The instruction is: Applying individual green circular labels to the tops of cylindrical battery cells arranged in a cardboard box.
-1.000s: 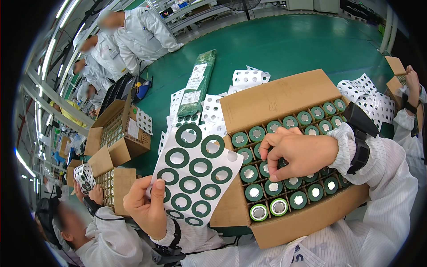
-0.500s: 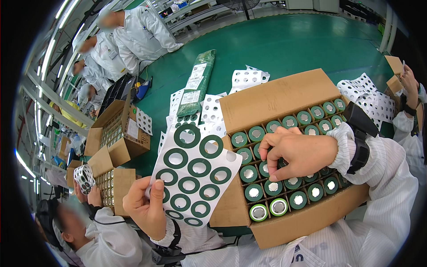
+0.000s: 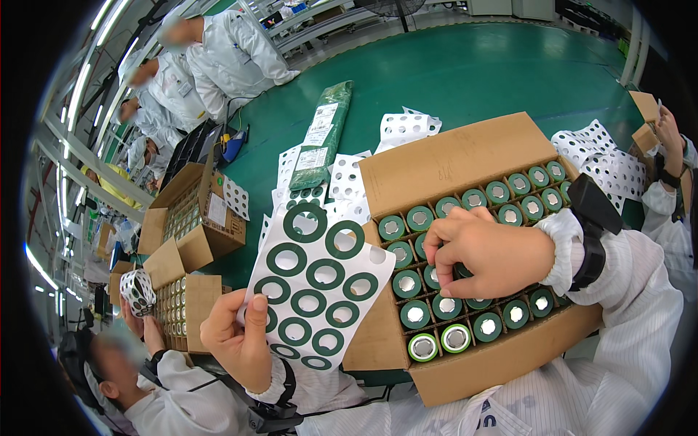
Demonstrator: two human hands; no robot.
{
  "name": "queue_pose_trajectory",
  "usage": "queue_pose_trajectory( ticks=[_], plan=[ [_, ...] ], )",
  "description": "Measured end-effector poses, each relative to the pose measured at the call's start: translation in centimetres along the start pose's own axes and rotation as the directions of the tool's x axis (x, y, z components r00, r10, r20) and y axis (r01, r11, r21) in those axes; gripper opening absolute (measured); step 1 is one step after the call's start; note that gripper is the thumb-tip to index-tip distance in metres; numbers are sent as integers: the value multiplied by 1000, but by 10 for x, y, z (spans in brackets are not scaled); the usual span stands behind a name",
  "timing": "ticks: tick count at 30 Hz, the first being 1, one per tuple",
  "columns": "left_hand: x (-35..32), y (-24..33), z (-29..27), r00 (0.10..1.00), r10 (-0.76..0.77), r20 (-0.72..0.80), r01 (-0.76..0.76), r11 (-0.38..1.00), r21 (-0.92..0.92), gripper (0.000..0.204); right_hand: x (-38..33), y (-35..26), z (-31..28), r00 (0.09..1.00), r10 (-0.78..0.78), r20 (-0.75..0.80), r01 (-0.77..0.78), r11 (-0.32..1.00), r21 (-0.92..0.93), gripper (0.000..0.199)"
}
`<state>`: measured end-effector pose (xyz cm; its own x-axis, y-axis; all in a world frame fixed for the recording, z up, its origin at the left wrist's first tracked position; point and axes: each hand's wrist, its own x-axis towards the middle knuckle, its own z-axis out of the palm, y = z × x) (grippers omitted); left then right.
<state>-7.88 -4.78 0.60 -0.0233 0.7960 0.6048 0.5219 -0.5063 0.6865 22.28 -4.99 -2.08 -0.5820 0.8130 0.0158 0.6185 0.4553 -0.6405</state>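
My left hand (image 3: pixel 240 338) holds a white sheet of ring stickers (image 3: pixel 331 275) upright by its lower left edge, between thumb and fingers. Dark green rings sit on it in rows, with a bare spot at its upper right corner. My right hand (image 3: pixel 491 251) bends over an open cardboard box (image 3: pixel 458 156) of cylindrical battery cells. Its curled thumb and fingertips touch the top of one cell (image 3: pixel 430 276); anything between them is hidden. Most visible cells wear dark green rings. Two near cells (image 3: pixel 456 338) show bright green rims and bare metal ends.
Behind the sheet lie a green wrapped package (image 3: pixel 323 134) and punched white sheets (image 3: pixel 408 129). More used sheets (image 3: pixel 600 163) lie right of the box. Other boxes of cells (image 3: pixel 193 218) stand left, where a co-worker (image 3: pixel 171 389) handles a sheet. Another person's hand (image 3: pixel 670 131) is at far right.
My right wrist has dropped slightly toward me while the fingertips stay at about the same cell. My left hand and the sheet hardly move.
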Motion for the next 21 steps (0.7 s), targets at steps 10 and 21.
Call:
queue_pose_trajectory(
  ticks=[10, 21],
  plan=[
    [-1, 1, -1, 1000, -7, 7, 7, 999, -48, 15, -9, -26, 13, 868, -496, 9, 396, 682, -614, 7],
    [-6, 12, 14, 988, 7, 154, 7, 996, -87, 16, 2, -26, -8, 686, -448, -573, 185, 869, -458, 12]
  ],
)
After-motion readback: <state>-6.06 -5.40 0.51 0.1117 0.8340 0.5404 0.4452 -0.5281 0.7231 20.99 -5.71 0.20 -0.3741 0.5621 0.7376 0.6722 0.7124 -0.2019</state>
